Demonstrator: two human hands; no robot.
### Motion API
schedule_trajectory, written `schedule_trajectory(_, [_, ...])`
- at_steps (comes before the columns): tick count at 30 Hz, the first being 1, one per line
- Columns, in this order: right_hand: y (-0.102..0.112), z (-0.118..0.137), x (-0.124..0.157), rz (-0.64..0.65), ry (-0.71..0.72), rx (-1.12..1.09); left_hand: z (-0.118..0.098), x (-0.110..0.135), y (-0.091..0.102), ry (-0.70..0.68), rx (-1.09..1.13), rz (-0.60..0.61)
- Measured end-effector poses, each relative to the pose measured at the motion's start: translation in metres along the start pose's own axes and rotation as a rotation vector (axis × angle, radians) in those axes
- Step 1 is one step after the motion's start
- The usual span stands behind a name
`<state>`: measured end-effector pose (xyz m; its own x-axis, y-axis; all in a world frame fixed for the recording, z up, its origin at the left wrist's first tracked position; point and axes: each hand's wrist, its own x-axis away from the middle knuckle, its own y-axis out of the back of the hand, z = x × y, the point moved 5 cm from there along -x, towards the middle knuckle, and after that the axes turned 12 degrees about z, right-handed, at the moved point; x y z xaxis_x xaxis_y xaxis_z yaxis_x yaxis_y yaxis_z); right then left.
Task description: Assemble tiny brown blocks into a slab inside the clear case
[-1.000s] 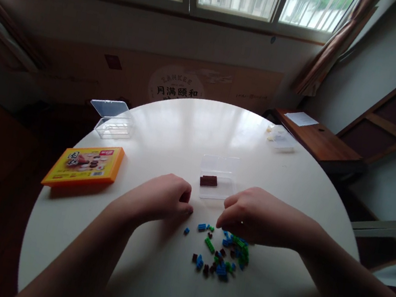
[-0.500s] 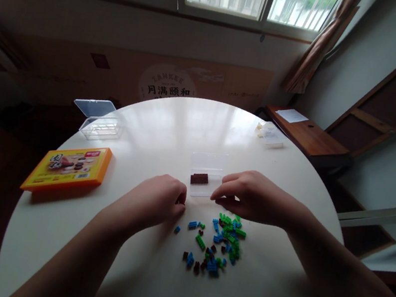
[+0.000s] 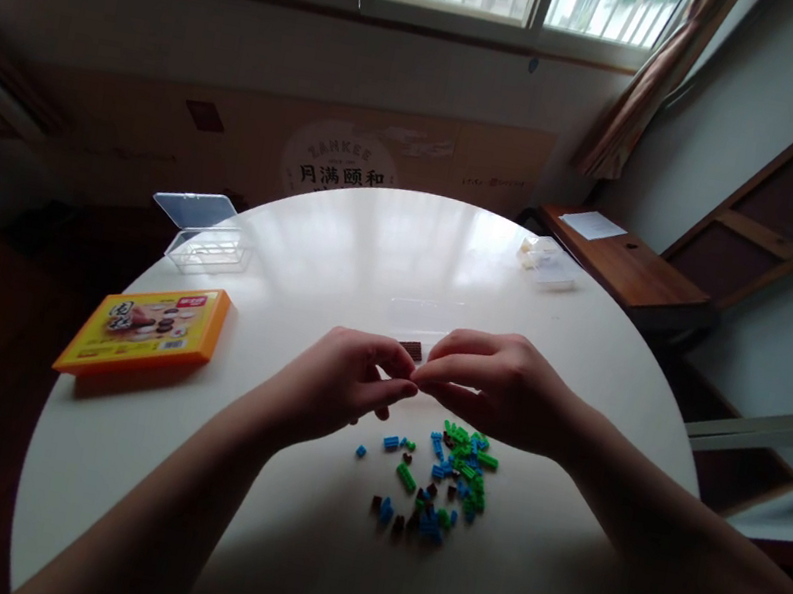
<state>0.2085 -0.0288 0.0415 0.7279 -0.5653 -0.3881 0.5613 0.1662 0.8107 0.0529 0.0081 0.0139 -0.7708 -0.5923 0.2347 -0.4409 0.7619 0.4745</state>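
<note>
My left hand (image 3: 359,382) and my right hand (image 3: 492,386) meet fingertip to fingertip just above the table. Both are closed in a pinch; whatever lies between the fingertips is too small or hidden to make out. Behind them is a clear plastic box (image 3: 405,311) with its lid open, partly covered by my hands. A dark brown block of small bricks (image 3: 412,350) shows inside it. Nearer to me, below my right hand, lies a loose pile of small green, blue and brown building bricks (image 3: 464,465). A lone green brick (image 3: 406,477) sits at the pile's left side.
An orange and yellow game box (image 3: 148,328) lies at the left of the white round table (image 3: 293,553). Behind it stands an open clear plastic case (image 3: 211,249). A clear bag with pale pieces (image 3: 548,264) rests at the far right edge.
My left hand has moved right and slightly up, and its fingertips now meet those of my right hand. My hands now cover much of the clear box. The view has shifted slightly.
</note>
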Motion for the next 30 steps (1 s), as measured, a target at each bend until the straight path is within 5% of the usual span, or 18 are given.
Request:
schedule_trajectory(18, [0.0062, -0.0002, 0.0013, -0.055, -0.008, 0.047, 0.0020, -0.0086, -0.0038, -0.100, 0.408, 0.018])
schedule_trajectory(30, [0.0026, -0.0096, 0.0017, -0.126, -0.053, 0.017, 0.0059, -0.0089, 0.0009, -0.092, 0.294, -0.130])
